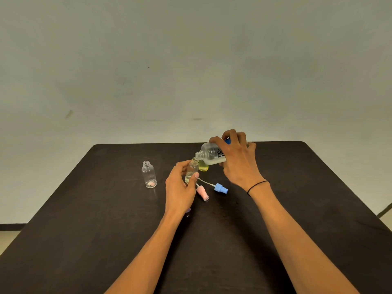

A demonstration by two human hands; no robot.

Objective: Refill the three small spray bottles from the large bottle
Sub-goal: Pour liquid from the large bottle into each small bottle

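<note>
A: What is seen at the far left of the dark table (89,209)?

B: An uncapped clear spray bottle (149,175) is stood upright, well apart from the hands. It looks empty, and something pinkish is seen at its base, though whether that lies inside or behind it cannot be told. It is presumably kept aside until its turn to be filled.

A: And nearer the middle?

B: A second small bottle (192,170) is pinched between the thumb and fingers of the left hand (180,187). It is held upright on or just above the table, probably so that its narrow neck is kept steady under the pour. A little pale liquid is seen at its bottom.

A: What lies below it?

B: A pink spray cap (202,193) and a blue spray cap (221,188) are laid on their sides with their dip tubes attached, evidently set within reach for refitting.

A: And to the right?

B: The large frosted bottle (211,154) is wrapped from above by the curled fingers of the right hand (237,160). It is tipped nearly horizontal, its open mouth brought just over the small bottle's neck, so a fine stream can be aimed. Beneath it a small bottle of yellowish liquid (203,167) is stood, seemingly filled already.
</note>
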